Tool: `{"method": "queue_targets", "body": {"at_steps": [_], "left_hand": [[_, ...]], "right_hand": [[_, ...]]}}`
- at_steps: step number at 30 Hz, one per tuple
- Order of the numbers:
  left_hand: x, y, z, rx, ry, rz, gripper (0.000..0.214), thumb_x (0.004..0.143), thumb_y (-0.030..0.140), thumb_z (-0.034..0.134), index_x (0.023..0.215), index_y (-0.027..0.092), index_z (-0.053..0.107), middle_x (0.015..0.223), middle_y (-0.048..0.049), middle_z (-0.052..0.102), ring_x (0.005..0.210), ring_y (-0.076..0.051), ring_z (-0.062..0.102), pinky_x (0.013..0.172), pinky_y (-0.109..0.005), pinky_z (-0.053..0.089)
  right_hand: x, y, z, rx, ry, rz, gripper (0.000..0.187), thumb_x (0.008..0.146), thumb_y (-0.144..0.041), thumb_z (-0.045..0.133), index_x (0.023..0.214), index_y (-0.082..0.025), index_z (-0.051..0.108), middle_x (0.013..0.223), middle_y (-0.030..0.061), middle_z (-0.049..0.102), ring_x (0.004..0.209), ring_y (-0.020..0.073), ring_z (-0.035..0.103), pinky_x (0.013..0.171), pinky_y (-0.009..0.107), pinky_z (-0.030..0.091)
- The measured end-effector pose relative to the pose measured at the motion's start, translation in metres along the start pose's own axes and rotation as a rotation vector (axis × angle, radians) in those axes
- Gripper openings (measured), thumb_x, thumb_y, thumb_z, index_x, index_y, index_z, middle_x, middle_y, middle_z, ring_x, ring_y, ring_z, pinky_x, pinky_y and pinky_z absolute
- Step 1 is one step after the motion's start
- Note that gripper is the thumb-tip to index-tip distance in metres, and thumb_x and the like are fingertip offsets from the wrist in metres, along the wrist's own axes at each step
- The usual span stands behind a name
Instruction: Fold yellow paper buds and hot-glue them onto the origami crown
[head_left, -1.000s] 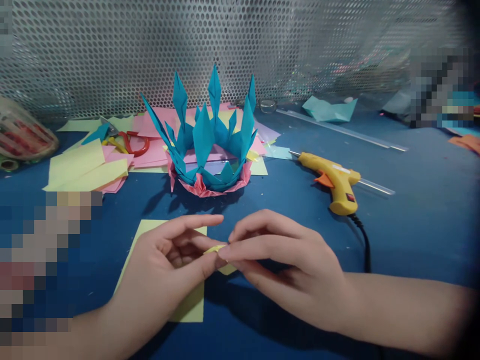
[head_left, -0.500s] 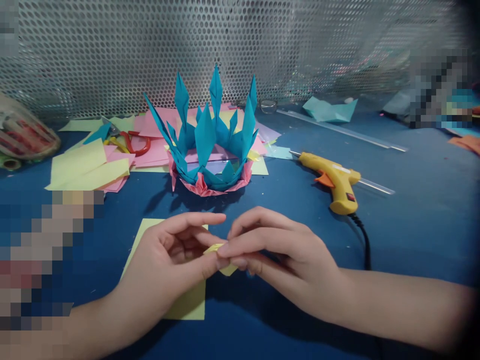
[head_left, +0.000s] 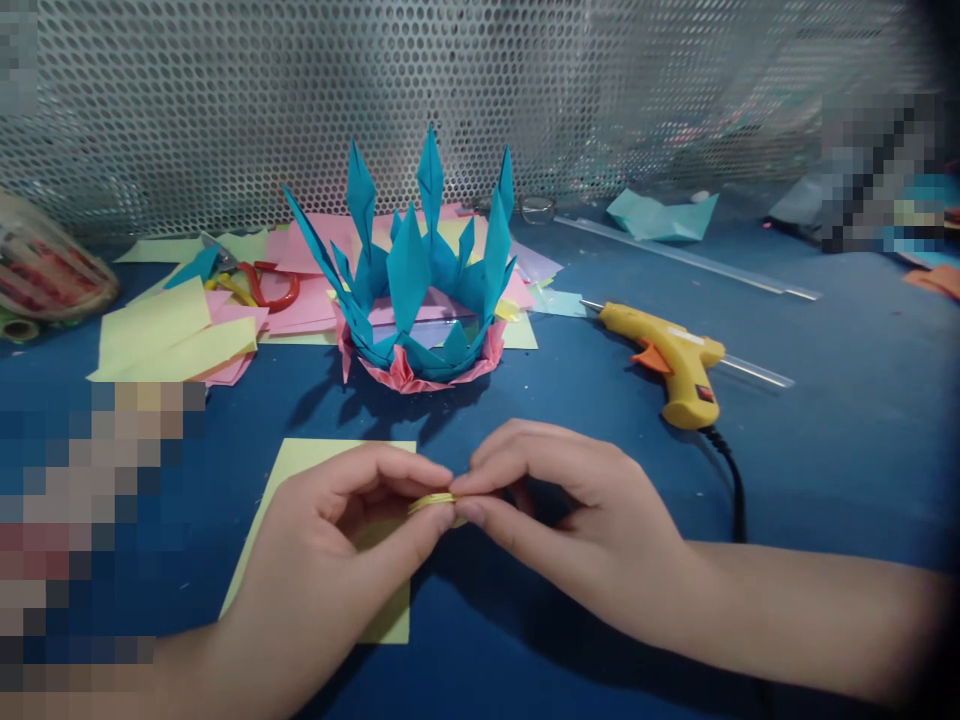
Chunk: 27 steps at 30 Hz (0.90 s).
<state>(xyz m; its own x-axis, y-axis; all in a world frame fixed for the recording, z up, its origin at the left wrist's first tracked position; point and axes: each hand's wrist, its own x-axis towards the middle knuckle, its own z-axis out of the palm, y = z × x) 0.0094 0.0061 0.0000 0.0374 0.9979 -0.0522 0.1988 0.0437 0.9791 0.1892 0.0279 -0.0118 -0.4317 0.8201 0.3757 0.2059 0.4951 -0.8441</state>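
My left hand and my right hand meet at the fingertips, low in the middle of the view. Both pinch a small folded piece of yellow paper, which shows only as a thin edge between thumbs and forefingers. Under my left hand a flat yellow paper square lies on the blue table. Behind the hands stands a blue paper crown with tall points, ringed at its base by crumpled pink paper.
A yellow glue gun with a black cord lies to the right. Loose yellow and pink sheets and red-handled scissors lie at the left. Clear glue sticks and a light blue folded paper sit before a perforated metal wall.
My left forefinger has come down from its stretched position onto the yellow paper. The paper is now pressed flatter between both hands' fingertips, with less of it showing.
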Motion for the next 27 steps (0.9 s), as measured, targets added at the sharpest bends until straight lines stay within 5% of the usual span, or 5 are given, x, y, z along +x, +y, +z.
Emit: {"method": "queue_targets", "body": {"at_steps": [7, 18, 22, 27], "left_hand": [[-0.005, -0.002, -0.002, 0.193, 0.003, 0.241, 0.016, 0.070, 0.009, 0.069, 0.066, 0.025, 0.066, 0.074, 0.0043, 0.070, 0.072, -0.011, 0.068, 0.067, -0.014, 0.054], [-0.005, 0.001, -0.002, 0.255, -0.101, 0.256, 0.016, 0.074, 0.010, 0.064, 0.065, 0.024, 0.065, 0.069, 0.0064, 0.072, 0.064, -0.008, 0.068, 0.062, -0.013, 0.052], [-0.002, 0.003, 0.000, 0.233, -0.082, 0.219, 0.015, 0.072, 0.011, 0.063, 0.063, 0.023, 0.066, 0.065, 0.0039, 0.072, 0.062, -0.011, 0.068, 0.060, -0.015, 0.054], [-0.007, 0.002, -0.002, 0.212, -0.005, 0.157, 0.014, 0.072, 0.013, 0.066, 0.065, 0.024, 0.066, 0.066, 0.0075, 0.069, 0.060, -0.010, 0.067, 0.055, -0.011, 0.053]], "right_hand": [[-0.001, -0.002, -0.002, -0.074, -0.040, -0.096, 0.005, 0.088, -0.013, 0.062, 0.088, -0.017, 0.065, 0.080, 0.0011, 0.066, 0.073, 0.0092, 0.061, 0.062, 0.017, 0.049], [-0.006, -0.001, 0.001, -0.184, -0.048, -0.209, 0.011, 0.090, -0.012, 0.057, 0.093, -0.021, 0.053, 0.085, 0.0023, 0.059, 0.081, 0.0128, 0.059, 0.070, 0.021, 0.052], [-0.009, 0.003, 0.000, -0.203, 0.054, -0.228, 0.022, 0.085, -0.010, 0.063, 0.088, -0.024, 0.046, 0.083, -0.0001, 0.054, 0.077, 0.0120, 0.055, 0.065, 0.022, 0.049], [-0.011, 0.002, -0.001, -0.385, -0.027, -0.357, 0.022, 0.084, -0.003, 0.058, 0.089, -0.023, 0.051, 0.072, -0.0027, 0.050, 0.062, 0.0112, 0.044, 0.056, 0.026, 0.040]]}}
